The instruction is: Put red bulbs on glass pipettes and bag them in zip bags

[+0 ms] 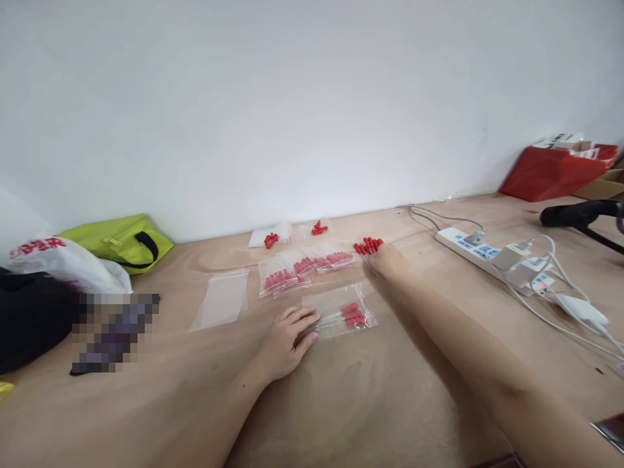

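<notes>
My left hand (287,343) rests on the table with its fingers apart, touching the left end of a clear zip bag (331,299) that has several red-handled pieces (354,314) inside. Farther forward on the right, my right hand (385,261) is closed at a cluster of loose red-handled pieces (368,246); its fingertips are hidden, so its grip is unclear. Filled bags (283,276) overlap in a row beyond my left hand. Behind them, small red pieces (271,240) lie on white bags, and more red pieces (319,227) lie beside these.
Flat empty bags (224,298) lie left of centre. A white power strip (468,250) with plugs and cables is at the right, near a black stand (580,214) and a red bag (550,172). Green (117,240) and white (73,263) bags sit at the left.
</notes>
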`<state>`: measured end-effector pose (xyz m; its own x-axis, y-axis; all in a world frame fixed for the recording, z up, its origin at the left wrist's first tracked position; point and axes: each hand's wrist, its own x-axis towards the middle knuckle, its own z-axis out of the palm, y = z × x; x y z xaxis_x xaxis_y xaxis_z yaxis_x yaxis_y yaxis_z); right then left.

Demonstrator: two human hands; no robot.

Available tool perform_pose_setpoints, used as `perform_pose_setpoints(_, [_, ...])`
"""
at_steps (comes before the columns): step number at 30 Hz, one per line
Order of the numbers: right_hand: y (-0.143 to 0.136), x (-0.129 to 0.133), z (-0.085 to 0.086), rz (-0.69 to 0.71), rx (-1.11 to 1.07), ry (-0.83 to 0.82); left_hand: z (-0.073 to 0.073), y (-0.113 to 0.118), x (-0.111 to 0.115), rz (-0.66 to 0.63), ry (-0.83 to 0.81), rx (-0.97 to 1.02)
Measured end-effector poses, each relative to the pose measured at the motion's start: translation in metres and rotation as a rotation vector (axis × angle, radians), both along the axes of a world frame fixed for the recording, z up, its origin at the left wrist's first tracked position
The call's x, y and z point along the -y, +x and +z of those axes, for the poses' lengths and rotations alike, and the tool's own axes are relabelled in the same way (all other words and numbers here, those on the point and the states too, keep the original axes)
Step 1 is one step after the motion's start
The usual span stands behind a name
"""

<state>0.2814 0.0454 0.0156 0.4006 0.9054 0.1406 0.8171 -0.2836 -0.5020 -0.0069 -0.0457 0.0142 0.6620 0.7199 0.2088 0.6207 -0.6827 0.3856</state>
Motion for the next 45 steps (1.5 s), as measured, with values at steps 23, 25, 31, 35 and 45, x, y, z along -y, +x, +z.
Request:
perform_pose_setpoints(23, [-0.018, 0.089, -0.015, 0.271, -1.029, 0.302, 0.000, 0.000, -0.001, -0.005, -0.008, -0.011])
perform_pose_setpoints(25, [-0.024, 0.089, -0.013, 0.240, -1.058, 0.306, 0.000, 0.000, -0.001, 0.000, -0.013, -0.014])
perform_pose_setpoints(31, [-0.031, 0.083, -0.013, 0.194, -1.229, 0.259, 0.001, 0.001, -0.001, 0.003, -0.027, -0.023])
perform_pose_setpoints(35, [-0.029, 0.082, -0.019, 0.209, -1.282, 0.231, 0.000, 0.000, -0.001, 0.001, -0.025, -0.024])
perform_pose_setpoints(45, [-0.033, 0.086, -0.021, 0.095, -1.162, 0.385, 0.000, 0.000, -0.001, 0.008, -0.028, -0.033])
